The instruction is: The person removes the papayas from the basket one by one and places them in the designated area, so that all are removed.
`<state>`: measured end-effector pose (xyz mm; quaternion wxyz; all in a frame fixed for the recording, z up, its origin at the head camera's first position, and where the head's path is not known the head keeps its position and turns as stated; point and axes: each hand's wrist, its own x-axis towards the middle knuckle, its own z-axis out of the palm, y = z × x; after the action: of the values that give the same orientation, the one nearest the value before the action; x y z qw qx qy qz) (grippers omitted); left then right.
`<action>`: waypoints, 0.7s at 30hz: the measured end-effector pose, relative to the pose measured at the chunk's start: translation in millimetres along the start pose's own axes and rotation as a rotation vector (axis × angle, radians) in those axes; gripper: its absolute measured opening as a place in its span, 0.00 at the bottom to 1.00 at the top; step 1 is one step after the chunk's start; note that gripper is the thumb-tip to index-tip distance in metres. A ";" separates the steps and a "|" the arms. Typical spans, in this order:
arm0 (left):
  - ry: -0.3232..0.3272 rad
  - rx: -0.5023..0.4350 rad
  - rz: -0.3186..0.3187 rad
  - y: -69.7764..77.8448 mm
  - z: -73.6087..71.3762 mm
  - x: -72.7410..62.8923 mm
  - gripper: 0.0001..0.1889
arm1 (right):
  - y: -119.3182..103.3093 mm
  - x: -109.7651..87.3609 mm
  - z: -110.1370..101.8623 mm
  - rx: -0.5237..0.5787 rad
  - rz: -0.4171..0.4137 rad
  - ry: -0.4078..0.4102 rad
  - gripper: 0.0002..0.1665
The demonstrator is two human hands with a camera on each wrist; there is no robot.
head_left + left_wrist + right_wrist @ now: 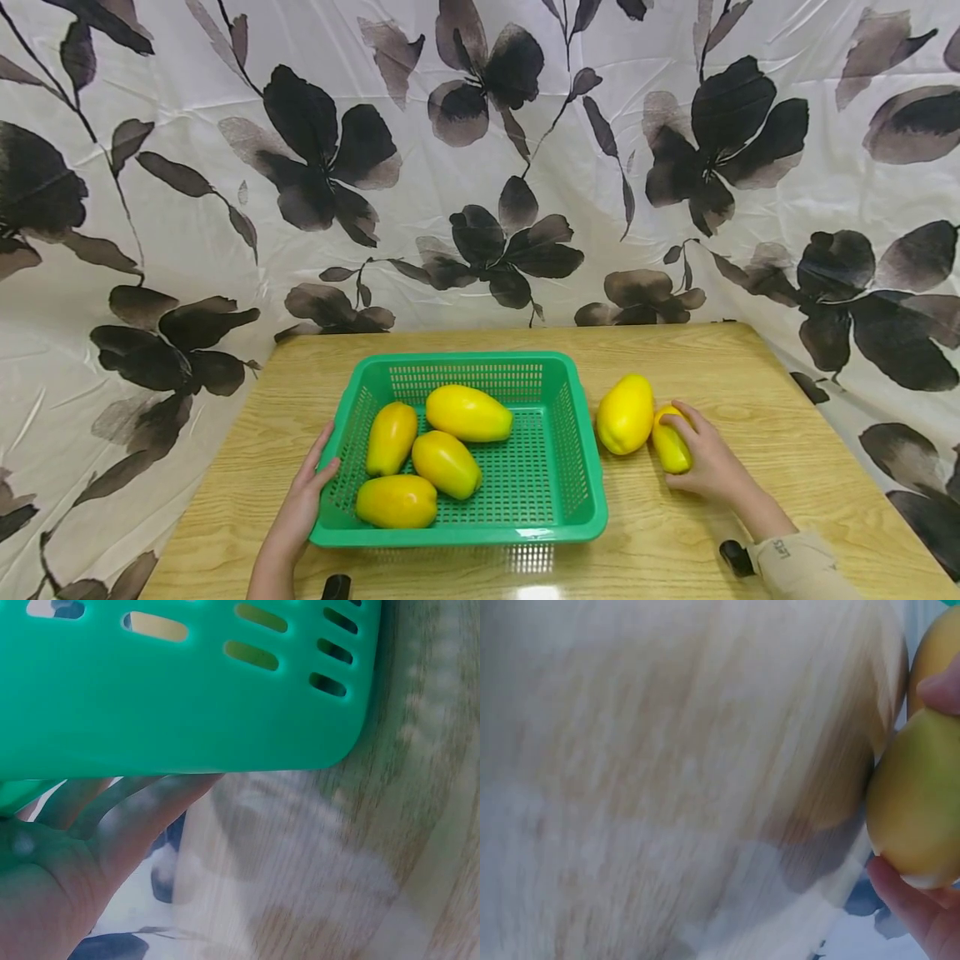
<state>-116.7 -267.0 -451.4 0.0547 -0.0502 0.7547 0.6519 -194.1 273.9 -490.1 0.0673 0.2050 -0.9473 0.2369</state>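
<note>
Right of the green plastic basket [465, 536] on the table [637, 542], gripping a yellow papaya [671, 454] in the right hand [703, 458]; resting the left hand [302, 492] straight-fingered against the basket. Might roll the adjacent papaya [626, 414] by brushing it.

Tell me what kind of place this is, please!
It looks like an indoor work spot, though I can't tell which room. There's a wood-grained table, a flowery cloth hanging behind it, and a green basket with four yellow fruits inside.
</note>
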 end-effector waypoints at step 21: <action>0.002 0.006 0.003 0.5 0.2 -0.8 0.30 | -7.2 -1.6 0.5 -0.013 0.026 -0.021 0.45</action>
<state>-116.0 -266.7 -450.9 0.0531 -0.0497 0.7567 0.6497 -189.6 268.5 -487.9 0.0557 0.1946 -0.9520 0.2296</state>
